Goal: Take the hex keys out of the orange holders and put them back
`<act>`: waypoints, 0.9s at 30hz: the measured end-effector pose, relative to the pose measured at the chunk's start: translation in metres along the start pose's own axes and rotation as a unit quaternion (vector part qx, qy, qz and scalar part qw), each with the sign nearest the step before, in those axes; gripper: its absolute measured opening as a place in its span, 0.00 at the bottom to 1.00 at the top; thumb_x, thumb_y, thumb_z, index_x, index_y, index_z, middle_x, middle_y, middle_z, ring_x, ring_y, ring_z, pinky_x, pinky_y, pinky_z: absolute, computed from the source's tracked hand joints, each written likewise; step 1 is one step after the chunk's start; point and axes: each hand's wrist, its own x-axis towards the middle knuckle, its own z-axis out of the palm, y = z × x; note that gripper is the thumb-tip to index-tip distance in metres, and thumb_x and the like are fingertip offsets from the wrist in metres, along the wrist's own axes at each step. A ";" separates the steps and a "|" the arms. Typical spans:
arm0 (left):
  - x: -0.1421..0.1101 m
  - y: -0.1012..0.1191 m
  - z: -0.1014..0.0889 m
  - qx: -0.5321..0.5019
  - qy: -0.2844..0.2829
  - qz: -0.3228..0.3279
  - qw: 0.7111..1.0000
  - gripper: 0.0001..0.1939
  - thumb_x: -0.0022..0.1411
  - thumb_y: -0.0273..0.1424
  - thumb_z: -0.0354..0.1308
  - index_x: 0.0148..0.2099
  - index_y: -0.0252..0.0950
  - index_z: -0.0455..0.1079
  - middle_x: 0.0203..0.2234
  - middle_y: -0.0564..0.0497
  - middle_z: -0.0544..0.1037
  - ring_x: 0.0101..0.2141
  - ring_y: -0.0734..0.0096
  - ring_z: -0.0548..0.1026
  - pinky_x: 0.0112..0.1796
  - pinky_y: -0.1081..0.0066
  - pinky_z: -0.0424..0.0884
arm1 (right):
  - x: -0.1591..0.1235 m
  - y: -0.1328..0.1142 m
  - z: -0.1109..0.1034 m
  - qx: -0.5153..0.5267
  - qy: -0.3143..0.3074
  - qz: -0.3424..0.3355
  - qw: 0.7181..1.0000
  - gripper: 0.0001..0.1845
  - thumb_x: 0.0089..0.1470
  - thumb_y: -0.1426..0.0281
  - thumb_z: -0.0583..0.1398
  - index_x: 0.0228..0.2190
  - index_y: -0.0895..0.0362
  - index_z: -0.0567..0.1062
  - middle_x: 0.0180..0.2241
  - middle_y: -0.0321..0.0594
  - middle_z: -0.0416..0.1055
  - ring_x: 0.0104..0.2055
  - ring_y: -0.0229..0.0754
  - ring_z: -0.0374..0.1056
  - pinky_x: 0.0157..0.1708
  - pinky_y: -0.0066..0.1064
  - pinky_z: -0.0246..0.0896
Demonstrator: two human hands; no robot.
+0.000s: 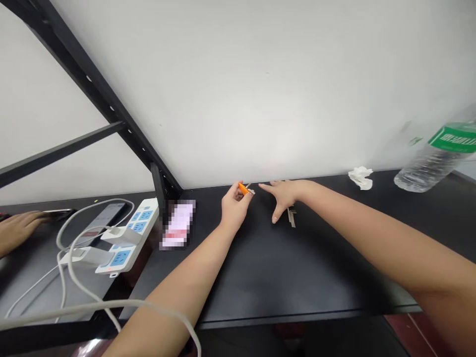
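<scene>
My left hand [234,206] is closed around a small orange object [243,189], with a short thin metal piece sticking out near its tip; the fingers hide much of it. To its right, my right hand [284,196] reaches over the black table with thumb and fingers spread, holding nothing that I can see. Several thin L-shaped metal hex keys [292,218] lie together on the table by the thumb and palm of that hand, which partly covers them.
A white power strip [143,213] with plugs and looping white cables [74,292] stands at left, beside a phone [106,218] and a blurred-out phone screen [178,225]. Another person's hand [22,225] rests far left. Crumpled tissue [360,177] and a plastic bottle [427,163] are at right. A black metal frame [122,129] rises at left.
</scene>
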 end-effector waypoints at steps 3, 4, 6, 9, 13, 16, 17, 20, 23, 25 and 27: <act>0.001 0.000 0.000 -0.004 -0.001 -0.006 1.000 0.28 0.55 0.35 0.69 0.57 0.32 0.71 0.36 0.47 0.80 0.35 0.68 0.78 0.43 0.65 0.75 | 0.018 -0.004 -0.001 -0.062 -0.080 0.044 0.994 0.84 0.17 0.41 0.75 0.72 0.50 0.49 0.74 0.57 0.38 0.71 0.79 0.43 0.65 0.63 0.48; 0.000 0.001 0.000 -0.005 -0.002 -0.006 1.000 0.29 0.55 0.35 0.69 0.57 0.32 0.71 0.36 0.47 0.80 0.35 0.68 0.78 0.43 0.65 0.75 | 0.021 -0.006 -0.002 -0.077 -0.092 0.053 0.991 0.85 0.17 0.40 0.74 0.73 0.49 0.47 0.74 0.57 0.37 0.71 0.81 0.42 0.65 0.65 0.48; 0.000 0.002 0.000 -0.006 -0.006 -0.005 1.000 0.29 0.54 0.35 0.70 0.57 0.32 0.71 0.35 0.48 0.80 0.35 0.68 0.79 0.42 0.65 0.75 | 0.019 -0.011 -0.003 -0.097 -0.101 0.060 0.988 0.85 0.20 0.39 0.73 0.73 0.48 0.42 0.74 0.58 0.34 0.70 0.82 0.42 0.64 0.68 0.46; 0.000 0.002 0.001 -0.009 -0.005 -0.006 1.000 0.29 0.53 0.35 0.70 0.56 0.32 0.72 0.35 0.48 0.80 0.34 0.67 0.79 0.42 0.65 0.75 | -0.010 -0.033 0.006 -0.114 -0.091 0.040 0.988 0.85 0.23 0.38 0.73 0.73 0.50 0.39 0.73 0.63 0.34 0.71 0.83 0.40 0.65 0.69 0.40; -0.001 0.000 0.003 -0.022 -0.007 -0.011 1.000 0.27 0.53 0.35 0.70 0.54 0.33 0.73 0.33 0.49 0.79 0.33 0.69 0.78 0.41 0.67 0.74 | -0.074 -0.093 0.055 -0.149 -0.093 -0.053 0.983 0.86 0.19 0.48 0.78 0.73 0.58 0.45 0.73 0.68 0.35 0.71 0.84 0.32 0.67 0.69 0.32; -0.003 -0.001 0.004 -0.020 -0.022 -0.010 1.000 0.26 0.52 0.34 0.70 0.53 0.34 0.74 0.31 0.52 0.78 0.33 0.70 0.78 0.42 0.68 0.74 | -0.106 -0.128 0.092 -0.153 -0.177 -0.069 0.970 0.87 0.16 0.53 0.80 0.73 0.57 0.46 0.73 0.67 0.29 0.72 0.83 0.26 0.67 0.70 0.29; -0.003 -0.001 0.004 -0.019 -0.023 -0.009 1.000 0.25 0.52 0.33 0.70 0.53 0.34 0.74 0.31 0.52 0.78 0.33 0.71 0.77 0.42 0.69 0.73 | -0.110 -0.135 0.099 -0.144 -0.192 -0.064 0.969 0.88 0.17 0.54 0.80 0.73 0.57 0.44 0.73 0.66 0.27 0.72 0.83 0.24 0.67 0.71 0.31; -0.005 -0.001 0.004 -0.023 -0.024 -0.009 0.999 0.26 0.53 0.34 0.70 0.53 0.34 0.74 0.32 0.52 0.77 0.34 0.72 0.77 0.42 0.69 0.73 | -0.108 -0.141 0.104 -0.108 -0.216 -0.045 0.969 0.88 0.19 0.56 0.80 0.73 0.56 0.40 0.72 0.65 0.20 0.71 0.83 0.20 0.63 0.77 0.36; -0.006 0.000 0.003 -0.031 -0.025 -0.016 0.999 0.26 0.53 0.34 0.70 0.54 0.34 0.73 0.31 0.53 0.77 0.33 0.72 0.76 0.41 0.69 0.73 | -0.101 -0.143 0.097 -0.096 -0.244 -0.023 0.965 0.88 0.20 0.58 0.80 0.73 0.54 0.37 0.72 0.64 0.18 0.70 0.82 0.16 0.61 0.80 0.34; -0.006 0.000 0.003 -0.033 -0.029 -0.019 0.999 0.25 0.52 0.35 0.70 0.52 0.34 0.73 0.30 0.54 0.77 0.32 0.73 0.76 0.39 0.70 0.73 | -0.101 -0.146 0.093 -0.095 -0.256 -0.019 0.962 0.88 0.21 0.58 0.80 0.73 0.54 0.36 0.72 0.64 0.17 0.70 0.81 0.14 0.60 0.81 0.32; -0.006 -0.001 0.003 -0.024 -0.036 -0.017 0.999 0.23 0.52 0.35 0.70 0.50 0.34 0.74 0.29 0.54 0.76 0.31 0.73 0.76 0.38 0.71 0.73 | -0.104 -0.149 0.091 -0.101 -0.261 -0.021 0.960 0.89 0.20 0.59 0.80 0.72 0.55 0.34 0.72 0.65 0.16 0.70 0.81 0.13 0.61 0.80 0.31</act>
